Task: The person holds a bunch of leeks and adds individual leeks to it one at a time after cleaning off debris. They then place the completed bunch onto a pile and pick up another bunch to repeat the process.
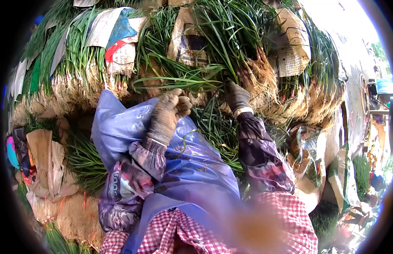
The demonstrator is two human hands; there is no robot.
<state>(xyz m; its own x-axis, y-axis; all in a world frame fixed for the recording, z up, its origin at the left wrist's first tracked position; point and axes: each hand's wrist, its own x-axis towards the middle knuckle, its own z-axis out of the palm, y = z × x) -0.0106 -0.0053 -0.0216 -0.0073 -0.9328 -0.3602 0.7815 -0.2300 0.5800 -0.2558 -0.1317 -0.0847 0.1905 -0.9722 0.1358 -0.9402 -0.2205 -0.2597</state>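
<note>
My left hand (pixel 167 116), in a worn knit glove, is closed in a fist above the blue plastic apron (pixel 200 158), its fingers curled tight. What lies inside the fist, if anything, is hidden. A few loose green leaves (pixel 186 81) stretch sideways just beyond it. They run to my right hand (pixel 238 96), also gloved, whose fingers are closed around spring onion leaves by the front of the heap. Right beside that hand lies a bunch of spring onions (pixel 258 76) with pinkish bulbs and tangled pale roots.
Rows of spring onion bunches (pixel 80 72) are stacked in front, roots toward me, with paper wrappers (pixel 289 42) among them. More leaves (pixel 86 158) lie at lower left above a root-covered bundle (pixel 71 216). Sacks and paper (pixel 342 178) stand at right.
</note>
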